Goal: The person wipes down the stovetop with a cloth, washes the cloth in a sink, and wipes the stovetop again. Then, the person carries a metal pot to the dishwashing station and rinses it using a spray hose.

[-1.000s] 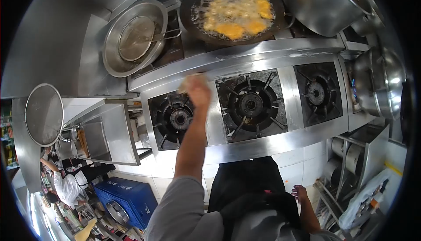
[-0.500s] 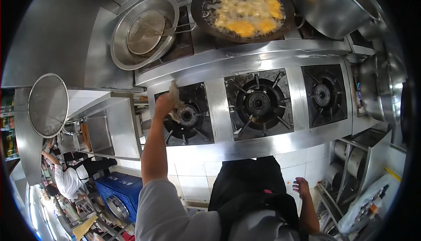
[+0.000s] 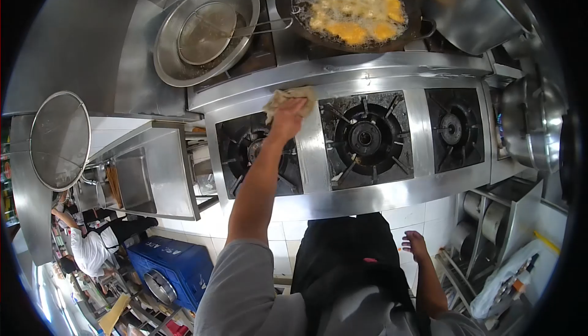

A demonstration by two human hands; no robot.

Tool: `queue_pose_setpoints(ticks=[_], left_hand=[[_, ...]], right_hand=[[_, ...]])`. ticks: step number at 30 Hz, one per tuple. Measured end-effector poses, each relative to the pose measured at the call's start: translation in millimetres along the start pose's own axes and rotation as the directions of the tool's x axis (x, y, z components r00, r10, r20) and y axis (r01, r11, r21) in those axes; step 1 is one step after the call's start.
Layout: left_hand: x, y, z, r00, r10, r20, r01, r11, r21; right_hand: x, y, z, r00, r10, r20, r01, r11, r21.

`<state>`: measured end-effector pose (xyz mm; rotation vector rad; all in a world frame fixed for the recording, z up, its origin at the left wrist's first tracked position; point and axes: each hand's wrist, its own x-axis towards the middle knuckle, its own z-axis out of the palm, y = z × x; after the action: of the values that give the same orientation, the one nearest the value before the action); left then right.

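My left hand presses a crumpled beige cleaning cloth onto the steel stove top. The cloth lies at the back, between the left burner and the middle burner. My left forearm crosses over the left burner and hides part of it. My right hand hangs beside my dark apron, in front of the stove. It holds nothing, and its fingers are loosely bent and a little apart.
Behind, a wok of bubbling oil holds yellow frying pieces. Left of it, a metal basin contains a strainer with a protruding handle. A large steel pot stands right. A person is at far left, near a blue crate.
My left hand has moved the cloth rightward, from above the left burner to the steel strip beside the middle burner. The cloth now lies flatter. My right hand stays low by my side.
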<state>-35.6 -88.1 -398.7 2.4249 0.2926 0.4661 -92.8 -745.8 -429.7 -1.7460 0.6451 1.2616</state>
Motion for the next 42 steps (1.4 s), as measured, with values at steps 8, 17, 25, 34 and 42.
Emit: queue_pose_setpoints(ticks=[8,17,25,34,42], left_hand=[[-88,42,-9,0.927,-0.366,-0.084,0.35,0.924,-0.154],[-40,42,53,0.98,0.197,0.037,-0.199,0.933,0.301],[-121,85,25,0.848,-0.484,-0.216,0.516,0.847,0.127],[7,41,2,0.975,-0.11,-0.193,0.144,0.975,0.168],[-120,97,57,0.985,0.169,0.029,-0.159,0.835,0.527]], right_hand=[[-7,-15,2,0.998,-0.057,0.002,0.057,0.994,0.092],[-13,62,-47,0.98,0.182,-0.082,-0.171,0.977,0.131],[-15,52,-62,0.994,0.089,-0.057,-0.077,0.979,0.189],[-2,18,-80,0.999,0.029,-0.039,-0.025,0.992,0.122],[4,22,-104,0.995,0.077,-0.068,-0.063,0.98,0.188]])
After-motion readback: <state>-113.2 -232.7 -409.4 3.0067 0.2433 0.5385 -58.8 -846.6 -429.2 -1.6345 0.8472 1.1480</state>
